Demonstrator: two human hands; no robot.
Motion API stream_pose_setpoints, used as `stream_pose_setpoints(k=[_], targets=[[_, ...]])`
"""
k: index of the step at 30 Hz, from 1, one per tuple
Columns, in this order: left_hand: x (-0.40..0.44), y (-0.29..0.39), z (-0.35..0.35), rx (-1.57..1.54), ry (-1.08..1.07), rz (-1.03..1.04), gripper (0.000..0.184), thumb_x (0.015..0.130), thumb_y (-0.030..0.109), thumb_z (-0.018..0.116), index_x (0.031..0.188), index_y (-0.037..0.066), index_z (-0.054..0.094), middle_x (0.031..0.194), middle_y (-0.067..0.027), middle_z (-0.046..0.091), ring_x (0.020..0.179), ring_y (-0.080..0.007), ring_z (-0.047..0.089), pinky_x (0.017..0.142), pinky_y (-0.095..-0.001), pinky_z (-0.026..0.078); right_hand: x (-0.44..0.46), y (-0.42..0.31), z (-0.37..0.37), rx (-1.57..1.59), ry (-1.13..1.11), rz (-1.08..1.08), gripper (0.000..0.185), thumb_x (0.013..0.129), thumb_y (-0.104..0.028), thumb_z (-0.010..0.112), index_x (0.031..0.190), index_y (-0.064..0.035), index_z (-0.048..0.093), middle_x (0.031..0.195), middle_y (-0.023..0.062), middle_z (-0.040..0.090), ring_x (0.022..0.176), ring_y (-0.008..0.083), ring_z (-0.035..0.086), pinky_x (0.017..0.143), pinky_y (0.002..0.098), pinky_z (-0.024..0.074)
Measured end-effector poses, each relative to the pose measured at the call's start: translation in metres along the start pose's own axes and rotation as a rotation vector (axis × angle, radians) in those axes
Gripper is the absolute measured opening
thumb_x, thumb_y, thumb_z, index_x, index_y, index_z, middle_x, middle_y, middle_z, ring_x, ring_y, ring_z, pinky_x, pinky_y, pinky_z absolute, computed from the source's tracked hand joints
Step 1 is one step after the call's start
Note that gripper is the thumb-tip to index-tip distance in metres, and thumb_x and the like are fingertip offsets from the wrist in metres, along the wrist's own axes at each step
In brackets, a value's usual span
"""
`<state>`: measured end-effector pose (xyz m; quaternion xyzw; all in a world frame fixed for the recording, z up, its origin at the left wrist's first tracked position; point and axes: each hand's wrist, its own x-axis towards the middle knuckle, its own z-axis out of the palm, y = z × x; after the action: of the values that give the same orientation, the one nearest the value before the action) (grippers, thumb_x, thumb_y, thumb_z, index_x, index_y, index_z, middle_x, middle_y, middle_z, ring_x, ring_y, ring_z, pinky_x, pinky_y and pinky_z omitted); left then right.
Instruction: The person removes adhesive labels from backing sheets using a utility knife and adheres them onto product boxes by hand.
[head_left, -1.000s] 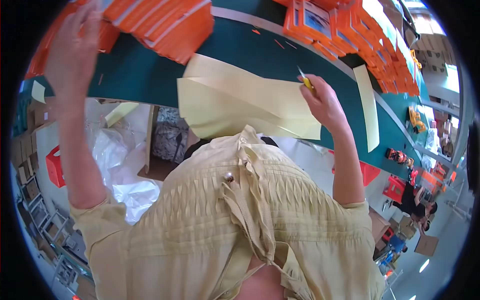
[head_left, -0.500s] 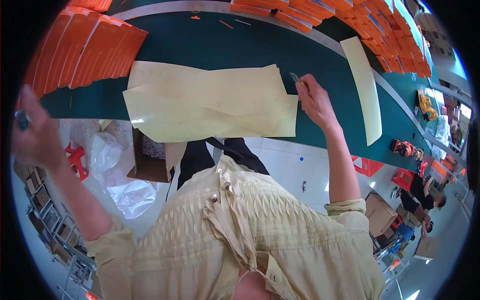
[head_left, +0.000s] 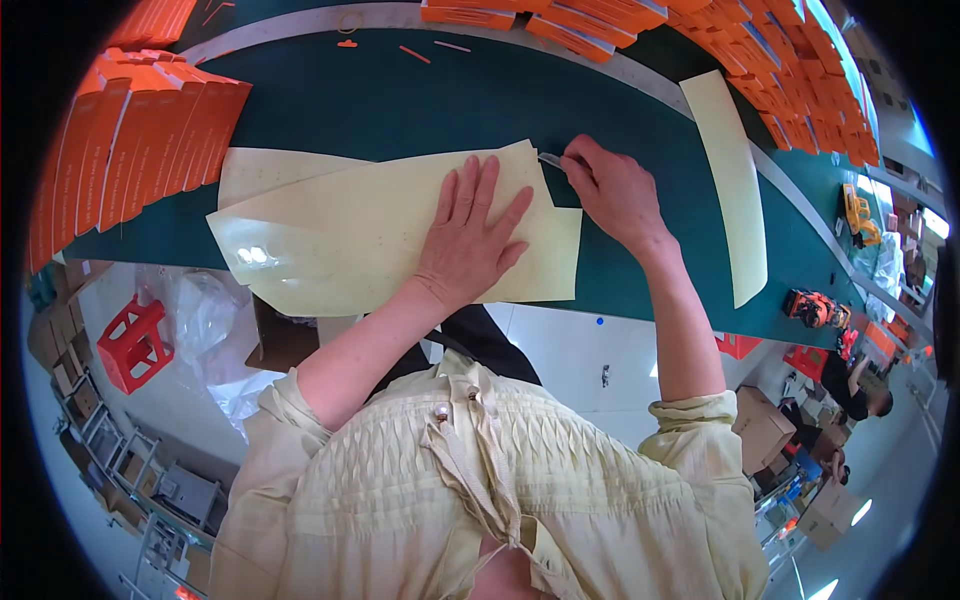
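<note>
Head view: the left hand [head_left: 470, 250] lies palm down on the sheets [head_left: 330, 235], its fingers apart and flat on the pale top layer, gripping nothing. The sheets sit beneath those fingers, overlapping, and reach out mostly to their left. Just beside the sheets' right edge, the right hand [head_left: 618, 195] has its fingers curled together on a knife [head_left: 550, 159]; the tip points toward the sheets' far right corner, but whether it touches them I cannot tell.

Half a second ago the left hand was up and blurred, well off to the left of the sheets; now it has come down on them. The knife, then apart from the sheets, is now close by their edge, and the top layer lies differently over the one below.

Below the near edge of the sheets stands an open carton [head_left: 285, 335], its inside too hidden to read, with a plastic bag [head_left: 210, 330] and a red stool [head_left: 135, 345] farther left. Right of the sheets, a pale strip [head_left: 730, 190] lies on the green table [head_left: 400, 105]. Orange packs [head_left: 145, 140] stand in a row at the sheets' left, and more packs are piled beyond their far right, contents not visible
</note>
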<state>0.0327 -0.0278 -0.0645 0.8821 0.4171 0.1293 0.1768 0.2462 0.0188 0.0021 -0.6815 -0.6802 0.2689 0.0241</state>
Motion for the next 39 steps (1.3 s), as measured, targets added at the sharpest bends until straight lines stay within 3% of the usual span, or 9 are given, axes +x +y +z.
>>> stream_pose_setpoints(k=[5, 11, 17, 39], targets=[[0.0, 0.0, 0.001, 0.072, -0.016, 0.016, 0.062, 0.093, 0.045, 0.05, 0.148, 0.018, 0.038, 0.155, -0.0278, 0.02, 0.144, -0.0462, 0.017, 0.117, -0.056, 0.012, 0.005, -0.003, -0.001, -0.034, 0.013, 0.0, 0.014, 0.095, -0.024, 0.056, 0.099, -0.0115, 0.061, 0.08, 0.0097, 0.067, 0.078, 0.0318, 0.066, 0.068, 0.0421, 0.0503], [-0.001, 0.001, 0.0, 0.058, -0.042, -0.004, 0.062, 0.094, 0.044, 0.051, 0.149, 0.021, 0.036, 0.157, -0.0262, 0.017, 0.146, -0.045, 0.014, 0.117, -0.0554, 0.013, 0.01, -0.006, -0.001, -0.148, -0.039, -0.001, 0.019, 0.096, -0.029, 0.052, 0.102, -0.0124, 0.06, 0.085, 0.0108, 0.07, 0.082, 0.0326, 0.068, 0.07, 0.0456, 0.0528], [0.0, 0.001, 0.0, 0.06, -0.051, -0.002, 0.061, 0.095, 0.045, 0.049, 0.149, 0.02, 0.036, 0.157, -0.0262, 0.017, 0.146, -0.0447, 0.014, 0.118, -0.0554, 0.012, 0.014, -0.005, 0.001, -0.193, -0.053, -0.135, 0.019, 0.096, -0.029, 0.054, 0.1, -0.0113, 0.06, 0.083, 0.0096, 0.07, 0.081, 0.0324, 0.068, 0.068, 0.0458, 0.0524], [-0.001, 0.001, 0.0, 0.068, -0.077, -0.014, 0.061, 0.096, 0.046, 0.045, 0.15, 0.021, 0.034, 0.158, -0.0252, 0.015, 0.147, -0.0434, 0.01, 0.118, -0.0546, 0.008, 0.019, -0.006, 0.0, -0.281, -0.016, -0.163, 0.02, 0.095, -0.031, 0.055, 0.096, -0.0115, 0.061, 0.082, 0.0087, 0.069, 0.079, 0.0306, 0.068, 0.066, 0.0448, 0.0526]])
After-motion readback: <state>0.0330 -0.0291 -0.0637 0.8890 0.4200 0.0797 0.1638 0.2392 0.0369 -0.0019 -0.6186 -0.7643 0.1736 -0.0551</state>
